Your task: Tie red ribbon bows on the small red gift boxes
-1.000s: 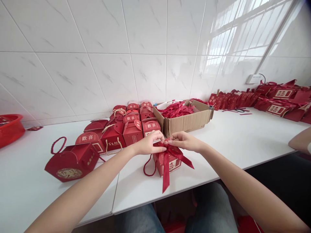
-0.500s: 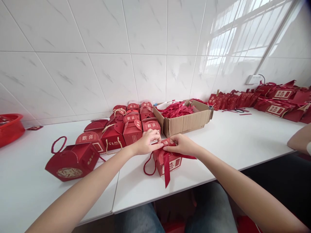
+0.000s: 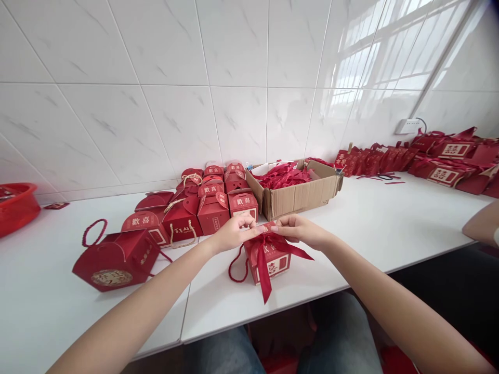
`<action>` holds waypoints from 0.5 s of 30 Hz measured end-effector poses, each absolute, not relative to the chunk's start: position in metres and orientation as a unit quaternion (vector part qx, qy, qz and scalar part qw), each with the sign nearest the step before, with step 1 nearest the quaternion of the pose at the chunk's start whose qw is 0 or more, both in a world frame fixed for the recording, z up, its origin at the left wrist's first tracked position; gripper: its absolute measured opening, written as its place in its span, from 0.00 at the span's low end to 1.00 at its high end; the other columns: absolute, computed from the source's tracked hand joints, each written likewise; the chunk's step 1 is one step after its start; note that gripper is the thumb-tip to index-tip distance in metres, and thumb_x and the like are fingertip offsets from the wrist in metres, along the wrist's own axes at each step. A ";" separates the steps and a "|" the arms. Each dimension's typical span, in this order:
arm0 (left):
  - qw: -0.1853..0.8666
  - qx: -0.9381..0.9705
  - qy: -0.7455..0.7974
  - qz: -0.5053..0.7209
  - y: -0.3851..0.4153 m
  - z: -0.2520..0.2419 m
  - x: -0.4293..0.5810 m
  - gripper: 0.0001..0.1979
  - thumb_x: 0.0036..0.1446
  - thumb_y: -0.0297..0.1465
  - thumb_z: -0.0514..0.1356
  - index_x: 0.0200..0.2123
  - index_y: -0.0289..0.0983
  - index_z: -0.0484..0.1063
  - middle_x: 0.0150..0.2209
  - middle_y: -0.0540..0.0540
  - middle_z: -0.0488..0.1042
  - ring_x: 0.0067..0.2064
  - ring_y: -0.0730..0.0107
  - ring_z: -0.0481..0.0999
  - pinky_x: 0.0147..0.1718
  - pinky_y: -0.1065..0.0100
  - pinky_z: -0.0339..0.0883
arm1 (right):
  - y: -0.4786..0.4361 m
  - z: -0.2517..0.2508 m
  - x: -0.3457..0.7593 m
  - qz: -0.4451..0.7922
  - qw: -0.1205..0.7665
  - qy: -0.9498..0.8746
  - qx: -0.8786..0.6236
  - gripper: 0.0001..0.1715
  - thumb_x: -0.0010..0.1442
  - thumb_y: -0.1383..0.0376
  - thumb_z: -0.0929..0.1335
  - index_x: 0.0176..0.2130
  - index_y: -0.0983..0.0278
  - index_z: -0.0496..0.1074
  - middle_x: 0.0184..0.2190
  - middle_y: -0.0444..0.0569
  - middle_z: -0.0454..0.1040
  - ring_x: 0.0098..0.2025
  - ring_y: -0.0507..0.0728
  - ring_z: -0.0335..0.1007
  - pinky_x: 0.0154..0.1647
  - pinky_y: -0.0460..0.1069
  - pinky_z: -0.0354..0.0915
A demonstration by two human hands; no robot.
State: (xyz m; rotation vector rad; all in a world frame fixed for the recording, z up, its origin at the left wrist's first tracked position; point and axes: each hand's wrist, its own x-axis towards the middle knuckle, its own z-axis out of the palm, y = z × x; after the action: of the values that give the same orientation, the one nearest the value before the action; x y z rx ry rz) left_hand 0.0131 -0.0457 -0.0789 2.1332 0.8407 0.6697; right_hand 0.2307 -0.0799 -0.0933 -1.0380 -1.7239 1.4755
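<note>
A small red gift box [image 3: 268, 262] with white-panelled gold lettering sits on the table in front of me. Dark red ribbon [image 3: 265, 275] is knotted near its top, one tail hanging down the front and another reaching out to the right. A red cord handle [image 3: 236, 267] loops out at the box's left side. My left hand [image 3: 237, 231] is closed at the top left of the box, thumb and fingers pinching the ribbon by the knot. From the right, my right hand [image 3: 298, 229] pinches the ribbon there too. Fingers partly hide the box's top flap.
Several red gift boxes [image 3: 212, 210] stand behind to the left, and a larger one [image 3: 117, 259] is nearer. A cardboard box [image 3: 302, 200] holds loose ribbons. Red bags and ribboned boxes [image 3: 444, 175] line the right. A red basin [image 3: 17, 210] is far left; another person's arm [image 3: 481, 223] rests right.
Both hands have drawn slightly apart at the top of the box. The ribbon's knot and tails show more now, and the right tail has lifted clear of my right hand.
</note>
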 end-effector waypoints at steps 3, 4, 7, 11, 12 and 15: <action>0.380 0.799 0.358 0.299 -0.053 -0.081 0.021 0.21 0.51 0.43 0.61 0.19 0.36 0.58 0.24 0.53 0.57 0.28 0.73 0.60 0.31 0.68 0.57 | -0.079 -0.094 0.232 0.568 0.329 -0.652 -0.381 0.23 0.53 0.50 0.70 0.27 0.66 0.66 0.20 0.38 0.56 0.22 0.46 0.45 0.23 0.47 0.40; 0.393 0.784 0.363 0.314 -0.056 -0.082 0.024 0.20 0.50 0.43 0.62 0.19 0.37 0.58 0.24 0.53 0.59 0.28 0.74 0.60 0.31 0.69 0.57 | -0.079 -0.093 0.232 0.567 0.333 -0.650 -0.380 0.23 0.53 0.50 0.71 0.27 0.66 0.66 0.20 0.38 0.57 0.21 0.46 0.46 0.23 0.47 0.40; 0.448 0.742 0.351 0.353 -0.062 -0.085 0.031 0.21 0.48 0.40 0.64 0.19 0.37 0.56 0.28 0.50 0.67 0.31 0.72 0.66 0.34 0.68 0.61 | -0.079 -0.093 0.231 0.553 0.338 -0.646 -0.403 0.23 0.52 0.49 0.71 0.27 0.65 0.65 0.18 0.38 0.57 0.21 0.46 0.47 0.22 0.46 0.41; 0.462 0.720 0.352 0.380 -0.063 -0.090 0.034 0.23 0.47 0.36 0.66 0.17 0.37 0.52 0.33 0.45 0.74 0.37 0.67 0.72 0.39 0.64 0.65 | -0.079 -0.095 0.228 0.523 0.332 -0.651 -0.439 0.26 0.51 0.45 0.70 0.27 0.65 0.65 0.19 0.38 0.59 0.21 0.46 0.48 0.22 0.46 0.42; 0.459 0.718 0.355 0.385 -0.063 -0.091 0.035 0.22 0.46 0.36 0.66 0.17 0.37 0.53 0.33 0.45 0.74 0.37 0.66 0.72 0.39 0.64 0.65 | -0.079 -0.096 0.228 0.516 0.332 -0.652 -0.445 0.26 0.51 0.45 0.69 0.27 0.65 0.64 0.19 0.38 0.59 0.21 0.46 0.48 0.22 0.46 0.42; 0.470 0.707 0.351 0.393 -0.062 -0.093 0.034 0.22 0.46 0.35 0.66 0.17 0.37 0.54 0.29 0.47 0.74 0.36 0.66 0.73 0.39 0.64 0.66 | -0.078 -0.101 0.226 0.487 0.338 -0.658 -0.465 0.27 0.52 0.44 0.68 0.26 0.64 0.62 0.19 0.39 0.59 0.22 0.47 0.49 0.22 0.46 0.43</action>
State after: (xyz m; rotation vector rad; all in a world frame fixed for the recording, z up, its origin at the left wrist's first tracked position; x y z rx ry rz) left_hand 0.0342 -0.0620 -0.0928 1.7334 0.8611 0.9641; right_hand 0.2261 -0.0782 -0.1006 -1.2106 -1.7138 1.2676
